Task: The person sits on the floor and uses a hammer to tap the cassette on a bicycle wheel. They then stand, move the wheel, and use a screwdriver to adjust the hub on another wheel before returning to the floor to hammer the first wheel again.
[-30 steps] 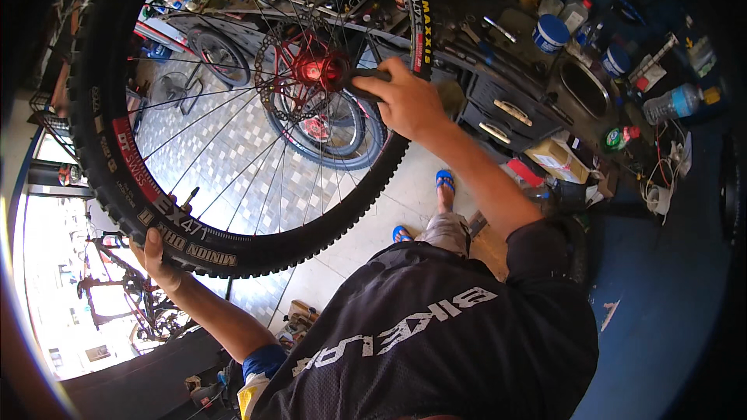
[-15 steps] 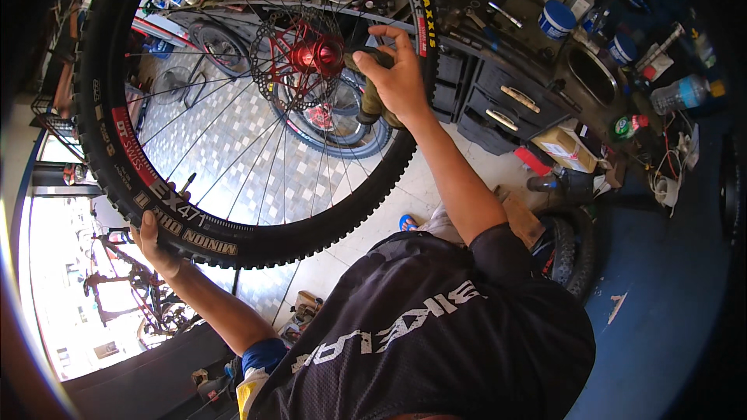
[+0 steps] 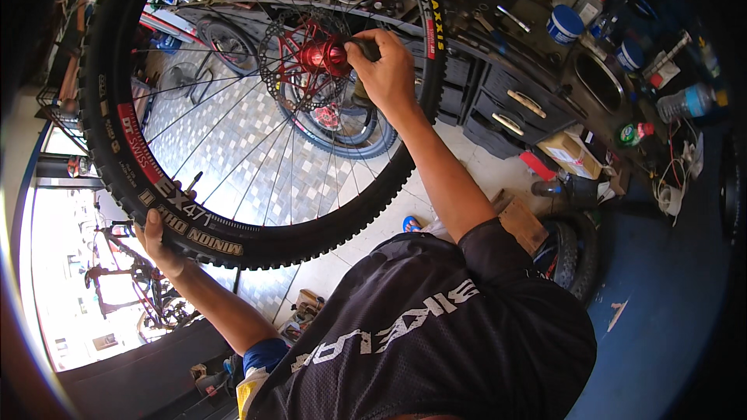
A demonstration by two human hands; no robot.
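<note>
A large bicycle wheel [image 3: 272, 243] with a knobby black tyre and thin dark spokes is raised in front of me. At its lower left, my left hand [image 3: 161, 245] grips the tyre, thumb on the near sidewall. In the middle sits a red hub [image 3: 320, 56] with a disc brake rotor [image 3: 274, 82] around it. My right hand [image 3: 387, 70] is closed at the hub's right end, pinching a dark olive rag [image 3: 361, 95] against it. Part of the rag hangs below the fingers, and the palm hides the rest.
Behind the wheel runs a cluttered workbench [image 3: 475, 39] with tools, bottles and a blue-and-white tub [image 3: 564, 25]. Dark drawers [image 3: 510, 101] stand under it. Another wheel [image 3: 342, 144] shows through the spokes. Spare tyres [image 3: 572, 260] and a cardboard box [image 3: 570, 154] are on the right.
My right hand has moved a little left and closed in on the hub's end with the rag; its raised fingers have curled in. My left hand keeps its hold on the tyre.
</note>
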